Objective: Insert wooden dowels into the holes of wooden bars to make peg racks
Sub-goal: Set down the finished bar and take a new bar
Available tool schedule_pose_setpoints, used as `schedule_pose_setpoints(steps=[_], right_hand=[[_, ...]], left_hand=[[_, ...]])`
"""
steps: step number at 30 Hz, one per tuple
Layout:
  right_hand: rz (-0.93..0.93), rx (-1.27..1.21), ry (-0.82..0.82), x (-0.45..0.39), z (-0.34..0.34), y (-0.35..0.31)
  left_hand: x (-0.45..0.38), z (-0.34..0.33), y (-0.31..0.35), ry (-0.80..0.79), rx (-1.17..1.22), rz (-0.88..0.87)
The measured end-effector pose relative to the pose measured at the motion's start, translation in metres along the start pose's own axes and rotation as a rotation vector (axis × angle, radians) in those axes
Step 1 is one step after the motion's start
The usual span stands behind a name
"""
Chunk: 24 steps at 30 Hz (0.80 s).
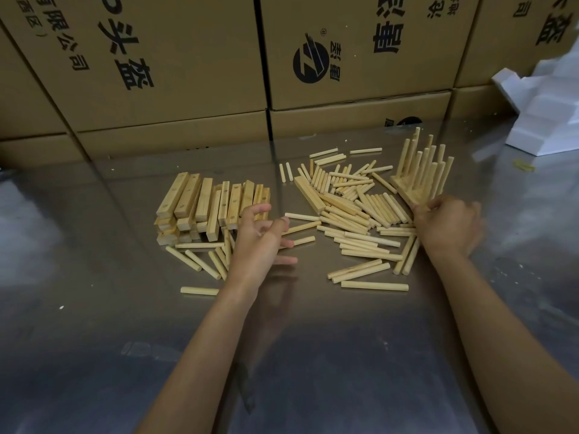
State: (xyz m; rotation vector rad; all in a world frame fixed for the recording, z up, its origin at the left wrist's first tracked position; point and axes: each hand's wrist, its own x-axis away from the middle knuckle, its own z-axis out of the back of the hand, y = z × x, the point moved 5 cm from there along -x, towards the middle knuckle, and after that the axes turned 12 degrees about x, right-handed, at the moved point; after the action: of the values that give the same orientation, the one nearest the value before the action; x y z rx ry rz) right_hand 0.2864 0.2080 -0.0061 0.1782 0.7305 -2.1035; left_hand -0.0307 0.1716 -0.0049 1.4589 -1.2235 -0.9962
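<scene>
The left hand [261, 236] hovered with fingers spread and loosely curled, holding nothing, just right of the stacked bars [213, 208] and above a few stray dowels; the right hand [446, 225] rested against the near end of the finished racks [419, 173], fingers curled there, though whether it truly gripped a bar I could not tell. The loose dowels [357, 214] lay scattered between the two hands on the metal table [313, 371], most with long axes slanting away from the person, some lying crosswise nearer the wrists; the bars ran lengthwise away from the left hand, drilled holes showing on several faces; the pegs of the racks stood upright beyond the right hand, leaning slightly. Dowels looked light, stiff and smooth, likely to roll on the slick surface; best pinched mid-length between thumb and fingers, then turned end-on to a hole; a bar, squarer and steadier, would suit a grip across its narrow sides, holes facing up.
</scene>
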Motion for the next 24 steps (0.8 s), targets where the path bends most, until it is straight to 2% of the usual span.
schedule_pose_setpoints(steps=[7,11,14,20,24], right_hand=[[-0.005,0.007,-0.022,0.002,0.001,-0.002],[0.011,0.017,0.067,0.005,0.013,-0.005],[0.055,-0.017,0.057,0.008,0.021,-0.012],[0.296,-0.104,0.009,0.048,0.025,-0.058],[0.531,-0.117,-0.105,0.085,0.015,-0.086]], left_hand=[[0.0,-0.001,0.0,0.005,-0.048,-0.008],[-0.001,0.004,0.006,0.036,-0.093,-0.103],[-0.002,0.009,0.01,0.074,-0.183,-0.167],[-0.002,0.021,0.024,0.173,-0.36,-0.318],[-0.002,0.038,0.034,0.288,-0.653,-0.463]])
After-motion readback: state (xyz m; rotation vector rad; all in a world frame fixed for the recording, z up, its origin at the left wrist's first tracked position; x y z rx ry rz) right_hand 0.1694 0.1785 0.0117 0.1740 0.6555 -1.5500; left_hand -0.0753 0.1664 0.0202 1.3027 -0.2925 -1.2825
